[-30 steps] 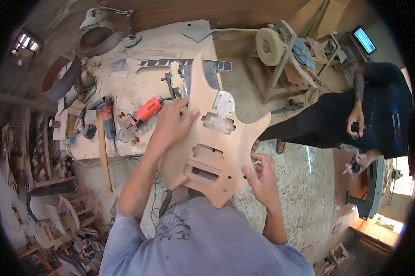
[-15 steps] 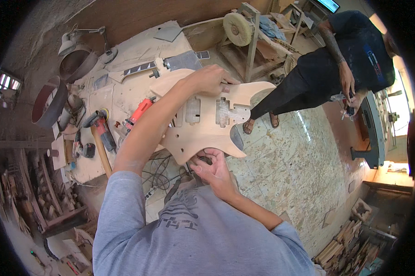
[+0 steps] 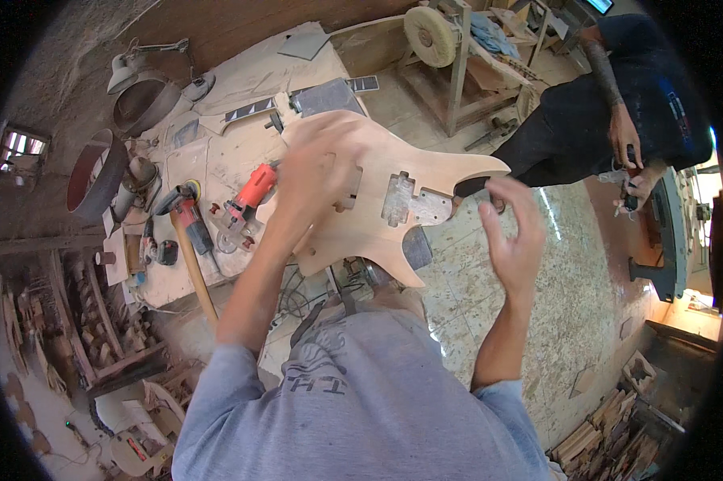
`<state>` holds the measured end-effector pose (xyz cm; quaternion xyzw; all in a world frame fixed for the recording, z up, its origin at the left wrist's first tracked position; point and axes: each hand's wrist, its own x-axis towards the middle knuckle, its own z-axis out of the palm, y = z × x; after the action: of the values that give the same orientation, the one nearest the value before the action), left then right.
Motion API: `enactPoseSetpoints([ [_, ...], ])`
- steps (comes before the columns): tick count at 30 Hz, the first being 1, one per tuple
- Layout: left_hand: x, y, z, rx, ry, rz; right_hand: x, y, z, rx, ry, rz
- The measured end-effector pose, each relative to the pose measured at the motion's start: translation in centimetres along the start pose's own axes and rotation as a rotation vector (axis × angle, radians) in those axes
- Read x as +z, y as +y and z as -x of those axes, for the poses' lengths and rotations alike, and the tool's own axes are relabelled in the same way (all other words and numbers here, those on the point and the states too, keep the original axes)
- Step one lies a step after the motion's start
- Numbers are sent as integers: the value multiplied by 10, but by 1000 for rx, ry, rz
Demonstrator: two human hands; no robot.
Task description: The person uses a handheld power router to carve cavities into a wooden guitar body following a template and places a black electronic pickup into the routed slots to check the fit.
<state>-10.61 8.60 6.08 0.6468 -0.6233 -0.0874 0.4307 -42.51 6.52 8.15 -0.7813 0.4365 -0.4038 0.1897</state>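
Note:
A pale, unfinished wooden electric guitar body [image 3: 369,228] with pointed horns and routed cavities lies at the front right of the workbench. My left hand [image 3: 321,168] is over its left part, smeared by motion, so its fingers and any contact are unclear. Off the tip of the right-hand horn, my right hand [image 3: 515,240] is raised with thumb and fingers apart and nothing in them. Part of a dark grey block [image 3: 416,247] shows beneath the body's near edge.
Left of the body lie a red power tool [image 3: 253,188], an angle grinder [image 3: 191,224] and a wooden handle [image 3: 195,276]. A guitar neck [image 3: 249,111] rests behind. A lamp [image 3: 123,74] stands farther back. Another person [image 3: 650,96] stands at right, near a buffing wheel [image 3: 430,37].
My right hand has left the body's near edge and come up to the right, opening. My left hand has moved from the far edge back toward the body's left part. The view has shifted slightly.

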Motion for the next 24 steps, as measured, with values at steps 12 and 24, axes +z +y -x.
enactPoseSetpoints([
  [12,0,-24,114,-503,396,219,25,64,-60,112,-605,248],
  [24,-2,-95,22,-107,143,88,32,-11,49,402,-325,172],
])
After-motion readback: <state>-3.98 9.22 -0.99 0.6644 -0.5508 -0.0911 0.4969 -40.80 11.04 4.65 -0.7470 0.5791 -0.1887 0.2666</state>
